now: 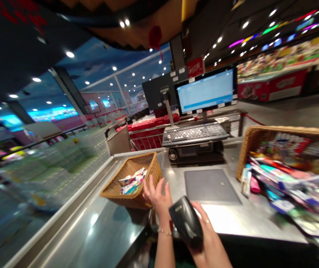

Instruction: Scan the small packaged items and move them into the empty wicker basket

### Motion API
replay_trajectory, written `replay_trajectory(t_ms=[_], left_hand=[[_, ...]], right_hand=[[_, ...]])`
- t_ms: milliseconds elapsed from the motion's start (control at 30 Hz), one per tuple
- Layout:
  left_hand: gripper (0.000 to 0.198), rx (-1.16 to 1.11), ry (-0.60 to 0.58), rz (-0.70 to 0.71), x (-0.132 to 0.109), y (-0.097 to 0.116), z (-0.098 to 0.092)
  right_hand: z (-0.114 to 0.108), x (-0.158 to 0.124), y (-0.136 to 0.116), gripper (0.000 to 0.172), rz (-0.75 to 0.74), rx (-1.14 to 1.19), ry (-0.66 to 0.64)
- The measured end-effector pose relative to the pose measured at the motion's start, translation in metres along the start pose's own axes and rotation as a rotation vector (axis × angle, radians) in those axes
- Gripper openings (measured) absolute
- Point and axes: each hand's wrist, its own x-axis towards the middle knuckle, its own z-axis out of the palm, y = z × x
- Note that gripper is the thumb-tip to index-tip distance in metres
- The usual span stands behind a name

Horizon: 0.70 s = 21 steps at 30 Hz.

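My left hand point(158, 196) is open, fingers spread, in front of the right side of a small wicker basket point(130, 163). Whether the fingertips touch the basket is not clear. Inside it lie several small colourful packets point(133, 182). My right hand point(211, 240) grips a black barcode scanner point(186, 223), its head tilted up toward the left and close to my left wrist. Beyond the scanner, a flat grey pad point(211, 186) is set in the metal counter point(173, 182).
A large wicker basket point(241, 160) full of blurred packaged goods point(296, 182) stands on the right. Behind the counter are a keyboard point(194, 134) on a stand, a lit monitor point(205, 91) and a second screen's dark back point(159, 91). A metal rim point(61, 208) borders the counter's left side.
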Motion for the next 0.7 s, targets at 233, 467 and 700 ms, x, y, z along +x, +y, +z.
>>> replay_trajectory(t_ms=[233,467,700], left_hand=[[0.018,-0.027,0.026,0.029,-0.007,0.011,0.009],[0.019,-0.018,-0.017,0.024,-0.009,0.022,0.008],[0.019,-0.018,-0.04,0.035,-0.011,0.032,0.008]], right_hand=[[-0.007,0.0,0.004,0.047,0.025,0.001,0.02],[-0.012,0.0,0.006,0.047,0.06,0.007,0.03],[-0.016,-0.001,0.006,0.046,0.079,-0.001,0.042]])
